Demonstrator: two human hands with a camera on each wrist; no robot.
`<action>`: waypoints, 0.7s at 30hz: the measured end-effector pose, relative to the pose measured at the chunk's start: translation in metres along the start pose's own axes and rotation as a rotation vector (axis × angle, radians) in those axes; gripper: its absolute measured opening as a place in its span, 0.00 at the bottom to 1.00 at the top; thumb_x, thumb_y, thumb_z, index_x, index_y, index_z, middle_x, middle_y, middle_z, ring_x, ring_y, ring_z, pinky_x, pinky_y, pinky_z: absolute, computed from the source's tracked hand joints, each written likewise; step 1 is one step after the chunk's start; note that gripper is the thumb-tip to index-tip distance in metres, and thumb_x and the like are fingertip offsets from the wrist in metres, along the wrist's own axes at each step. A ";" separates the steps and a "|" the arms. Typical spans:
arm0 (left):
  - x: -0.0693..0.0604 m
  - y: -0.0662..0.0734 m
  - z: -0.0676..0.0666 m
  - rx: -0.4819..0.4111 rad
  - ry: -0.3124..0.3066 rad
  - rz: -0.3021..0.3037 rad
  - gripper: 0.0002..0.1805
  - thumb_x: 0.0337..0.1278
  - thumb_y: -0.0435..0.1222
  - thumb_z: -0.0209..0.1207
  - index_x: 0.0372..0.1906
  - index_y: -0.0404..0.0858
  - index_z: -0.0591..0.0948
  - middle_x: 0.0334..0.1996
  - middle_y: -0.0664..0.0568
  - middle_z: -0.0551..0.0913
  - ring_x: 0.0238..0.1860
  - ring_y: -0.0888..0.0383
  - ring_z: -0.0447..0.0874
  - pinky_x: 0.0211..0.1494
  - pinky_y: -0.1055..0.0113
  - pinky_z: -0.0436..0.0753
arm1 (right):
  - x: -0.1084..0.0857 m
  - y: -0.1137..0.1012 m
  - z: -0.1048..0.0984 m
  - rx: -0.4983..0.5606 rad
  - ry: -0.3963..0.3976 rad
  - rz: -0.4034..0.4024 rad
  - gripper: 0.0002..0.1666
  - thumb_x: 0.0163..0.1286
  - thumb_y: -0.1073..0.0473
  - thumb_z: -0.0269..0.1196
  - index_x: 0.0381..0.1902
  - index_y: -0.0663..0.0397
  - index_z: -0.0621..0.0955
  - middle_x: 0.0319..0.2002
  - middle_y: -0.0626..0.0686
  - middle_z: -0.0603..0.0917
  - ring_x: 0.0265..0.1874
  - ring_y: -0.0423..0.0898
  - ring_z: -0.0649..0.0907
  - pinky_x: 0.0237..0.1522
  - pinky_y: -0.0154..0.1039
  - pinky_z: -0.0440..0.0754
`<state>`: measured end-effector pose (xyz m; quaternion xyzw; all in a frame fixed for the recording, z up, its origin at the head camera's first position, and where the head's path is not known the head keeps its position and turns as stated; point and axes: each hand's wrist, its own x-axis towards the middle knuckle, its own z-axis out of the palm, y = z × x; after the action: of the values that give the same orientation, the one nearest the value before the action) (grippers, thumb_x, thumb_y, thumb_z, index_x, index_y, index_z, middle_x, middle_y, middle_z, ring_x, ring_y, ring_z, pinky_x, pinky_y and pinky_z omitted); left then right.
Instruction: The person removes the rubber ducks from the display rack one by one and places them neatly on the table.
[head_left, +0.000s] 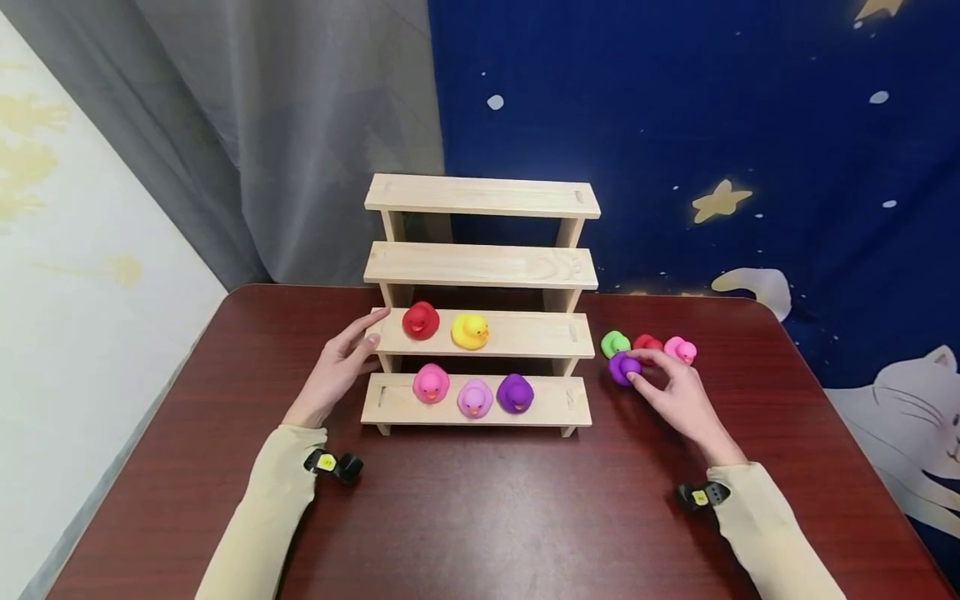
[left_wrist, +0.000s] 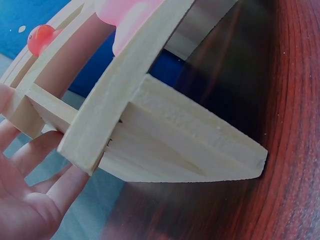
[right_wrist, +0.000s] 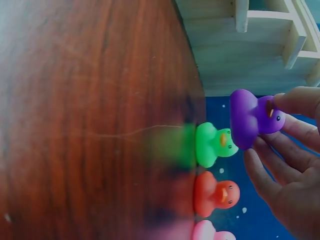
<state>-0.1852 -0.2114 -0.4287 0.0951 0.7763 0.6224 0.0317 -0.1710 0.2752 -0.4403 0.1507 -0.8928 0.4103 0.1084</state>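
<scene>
A wooden four-step shelf [head_left: 480, 265] stands on the table. The left hand [head_left: 335, 371] rests its fingers on the shelf's left end, at the second step from the bottom; in the left wrist view the hand [left_wrist: 37, 185] touches the wood at its edge. That step holds a red duck [head_left: 421, 321] and a yellow duck [head_left: 470, 331]. On the lowest step sit a pink duck [head_left: 431, 383], a light purple duck [head_left: 476, 398] and a dark purple duck [head_left: 515, 393]. Right of the shelf, the right hand [head_left: 678, 396] pinches a purple duck [right_wrist: 245, 119], held off the table.
Beside the held duck, a green duck [head_left: 615, 343], a red duck [head_left: 648, 342] and a pink duck [head_left: 681, 350] stand in a row on the brown table [head_left: 480, 508]. Behind are a grey curtain [head_left: 300, 133] and a blue star-patterned cloth [head_left: 675, 100].
</scene>
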 end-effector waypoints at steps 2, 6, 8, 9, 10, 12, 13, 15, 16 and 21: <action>0.000 0.000 0.000 0.002 0.004 0.001 0.27 0.71 0.45 0.53 0.72 0.49 0.66 0.71 0.48 0.61 0.61 0.43 0.71 0.56 0.46 0.75 | -0.001 0.002 0.002 0.032 -0.014 0.028 0.18 0.62 0.70 0.66 0.51 0.65 0.80 0.47 0.62 0.82 0.44 0.59 0.84 0.47 0.33 0.79; -0.001 -0.001 -0.001 0.003 0.010 0.000 0.27 0.71 0.45 0.53 0.71 0.48 0.67 0.70 0.47 0.62 0.60 0.43 0.72 0.56 0.46 0.75 | -0.002 0.007 0.005 0.071 -0.031 0.056 0.18 0.62 0.70 0.66 0.51 0.66 0.80 0.48 0.63 0.81 0.44 0.59 0.84 0.47 0.28 0.77; 0.000 -0.002 -0.001 -0.001 0.007 0.001 0.27 0.71 0.44 0.52 0.71 0.48 0.67 0.70 0.47 0.62 0.61 0.42 0.71 0.56 0.46 0.74 | -0.003 0.009 0.006 0.081 -0.036 0.056 0.18 0.62 0.70 0.67 0.51 0.66 0.80 0.48 0.64 0.81 0.44 0.59 0.84 0.47 0.32 0.78; 0.000 -0.002 -0.001 -0.003 0.004 0.001 0.27 0.71 0.44 0.52 0.72 0.48 0.67 0.70 0.47 0.62 0.61 0.42 0.71 0.56 0.46 0.74 | -0.003 0.010 0.007 0.082 -0.041 0.056 0.18 0.62 0.71 0.66 0.51 0.67 0.80 0.48 0.64 0.81 0.44 0.59 0.84 0.47 0.33 0.78; 0.000 -0.002 -0.001 -0.004 0.003 0.003 0.27 0.71 0.44 0.52 0.72 0.48 0.66 0.70 0.47 0.62 0.61 0.42 0.71 0.57 0.45 0.74 | -0.003 0.011 0.007 0.078 -0.044 0.057 0.18 0.62 0.71 0.66 0.51 0.67 0.80 0.48 0.64 0.81 0.44 0.59 0.84 0.47 0.35 0.79; 0.000 -0.003 0.000 -0.010 0.003 0.003 0.27 0.71 0.44 0.52 0.71 0.48 0.67 0.71 0.47 0.62 0.61 0.42 0.71 0.57 0.44 0.73 | -0.003 0.013 0.008 0.069 -0.052 0.061 0.18 0.61 0.72 0.66 0.50 0.67 0.80 0.47 0.64 0.81 0.44 0.59 0.84 0.47 0.37 0.79; 0.000 -0.002 0.000 -0.011 0.002 0.005 0.27 0.71 0.44 0.52 0.72 0.48 0.67 0.71 0.47 0.61 0.61 0.42 0.71 0.57 0.43 0.73 | -0.003 0.014 0.008 0.062 -0.056 0.063 0.18 0.61 0.72 0.66 0.50 0.67 0.80 0.47 0.64 0.81 0.44 0.59 0.84 0.46 0.37 0.79; 0.001 -0.002 0.000 -0.015 0.000 0.008 0.27 0.71 0.44 0.52 0.72 0.48 0.66 0.71 0.47 0.61 0.61 0.41 0.70 0.57 0.43 0.73 | -0.003 0.016 0.008 0.047 -0.059 0.067 0.18 0.61 0.72 0.66 0.50 0.67 0.80 0.46 0.63 0.82 0.44 0.58 0.84 0.46 0.37 0.79; 0.001 -0.002 0.000 -0.016 0.000 0.010 0.27 0.71 0.44 0.52 0.72 0.48 0.66 0.71 0.47 0.62 0.61 0.41 0.70 0.57 0.43 0.73 | -0.003 0.017 0.008 0.044 -0.060 0.068 0.18 0.61 0.73 0.66 0.50 0.67 0.80 0.46 0.63 0.82 0.44 0.58 0.84 0.46 0.38 0.79; 0.001 -0.002 0.001 -0.018 0.003 0.014 0.27 0.71 0.44 0.52 0.72 0.47 0.66 0.70 0.47 0.62 0.62 0.42 0.70 0.56 0.45 0.74 | -0.003 0.020 0.009 0.025 -0.058 0.062 0.17 0.60 0.72 0.66 0.49 0.67 0.80 0.44 0.63 0.83 0.43 0.58 0.84 0.46 0.43 0.79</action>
<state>-0.1864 -0.2103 -0.4304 0.0993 0.7700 0.6297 0.0270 -0.1757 0.2813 -0.4607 0.1362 -0.8947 0.4199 0.0679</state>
